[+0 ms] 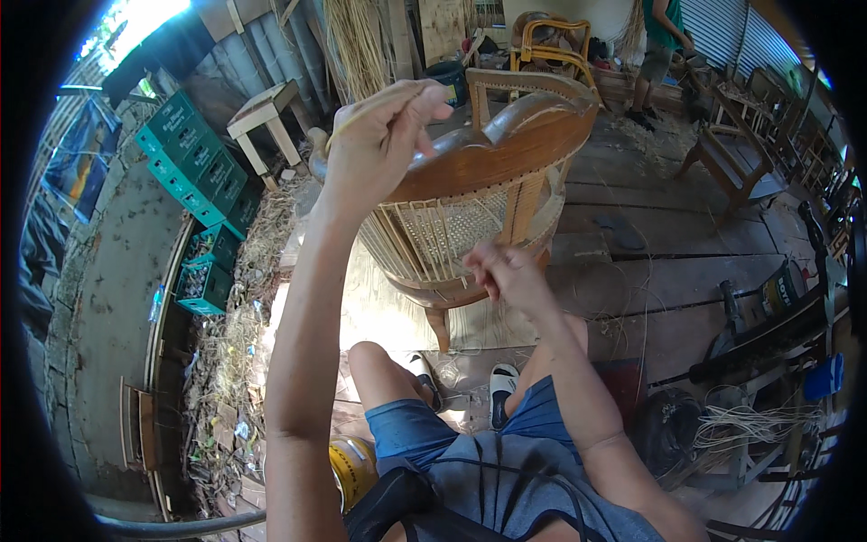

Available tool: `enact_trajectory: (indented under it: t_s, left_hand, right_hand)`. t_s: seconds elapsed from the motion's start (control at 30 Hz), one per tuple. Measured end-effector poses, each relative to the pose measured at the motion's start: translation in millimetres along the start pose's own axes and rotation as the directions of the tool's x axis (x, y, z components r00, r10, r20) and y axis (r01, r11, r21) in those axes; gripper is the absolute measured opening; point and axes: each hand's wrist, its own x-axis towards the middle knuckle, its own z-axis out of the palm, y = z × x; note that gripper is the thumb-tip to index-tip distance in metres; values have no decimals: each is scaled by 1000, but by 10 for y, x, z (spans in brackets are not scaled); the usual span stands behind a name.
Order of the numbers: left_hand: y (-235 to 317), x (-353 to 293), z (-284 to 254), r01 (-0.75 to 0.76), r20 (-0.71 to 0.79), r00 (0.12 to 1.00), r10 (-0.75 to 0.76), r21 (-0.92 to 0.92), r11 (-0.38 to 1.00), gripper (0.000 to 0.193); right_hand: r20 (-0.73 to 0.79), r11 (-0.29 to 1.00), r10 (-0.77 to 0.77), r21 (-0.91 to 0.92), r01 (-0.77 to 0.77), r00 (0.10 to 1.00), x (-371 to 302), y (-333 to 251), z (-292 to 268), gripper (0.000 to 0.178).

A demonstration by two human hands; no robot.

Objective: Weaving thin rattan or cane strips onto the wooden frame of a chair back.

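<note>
The wooden chair lies tipped before my knees on a plywood sheet, its woven cane panel facing me. My left hand, raised, is pinched closed on a cane strand; my right hand is closed at the panel. The pull wants even tension, I judge. Plank floor, green crates, straw litter, another person beyond.

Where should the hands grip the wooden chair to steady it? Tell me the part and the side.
Grip the wooden chair by its thick curved top rail, coming from above on the near side. The rail is broad, rounded and bare; the woven cane panel below looks too delicate to hold.
</note>
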Motion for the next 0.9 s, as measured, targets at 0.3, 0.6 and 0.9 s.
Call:
enact_trajectory:
  t_s: [0.3,0.6,0.9]
  left_hand:
    - [646,-150,-66,-602,396,795,460,429,673,35]
    - [-36,704,-464,-222,-112,958,263,288,931,21]
    - [-914,1314,-908,249,-166,967,-191,489,836,38]
  right_hand:
    - [76,839,-277,505,203,958,-284,-1550,80,33]
    - [58,634,-246,765,115,968,-1269,-590,-101,24]
    - [180,861,-19,503,-75,983,-1894,-375,-897,22]
